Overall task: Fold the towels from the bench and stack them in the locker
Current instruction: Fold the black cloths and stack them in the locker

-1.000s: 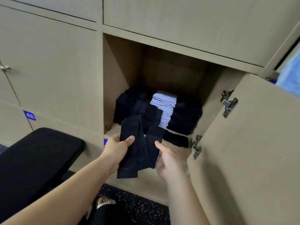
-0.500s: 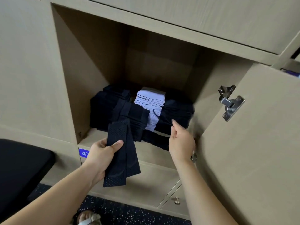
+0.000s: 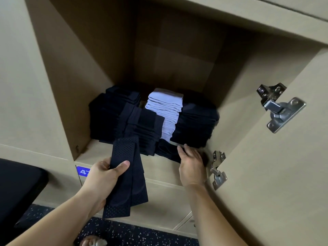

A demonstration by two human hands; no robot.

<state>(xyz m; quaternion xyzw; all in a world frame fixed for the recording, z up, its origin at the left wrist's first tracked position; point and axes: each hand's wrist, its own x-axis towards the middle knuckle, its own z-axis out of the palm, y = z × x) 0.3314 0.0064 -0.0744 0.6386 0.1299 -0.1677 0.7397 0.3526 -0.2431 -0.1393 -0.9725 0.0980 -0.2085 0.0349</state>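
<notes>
My left hand (image 3: 103,176) grips a folded dark navy mesh towel (image 3: 127,181), thumb on top, just in front of the open locker (image 3: 113,153). Inside the locker stand stacks of folded dark towels (image 3: 113,118) on the left and right, with a pale lilac stack (image 3: 165,110) between them. My right hand (image 3: 191,162) reaches to the locker's front right; its fingertips touch a low dark towel (image 3: 166,150) lying on the locker floor in front of the right stack.
The locker door (image 3: 276,174) hangs open on the right, with two metal hinges (image 3: 278,107). A black padded bench (image 3: 17,192) is at lower left. A blue number label (image 3: 82,172) sits under the locker. The floor (image 3: 134,233) below is dark and speckled.
My right hand let go of the towel and moved right and forward to the low dark towel in the locker. The left hand alone now holds the folded towel. The view moved closer.
</notes>
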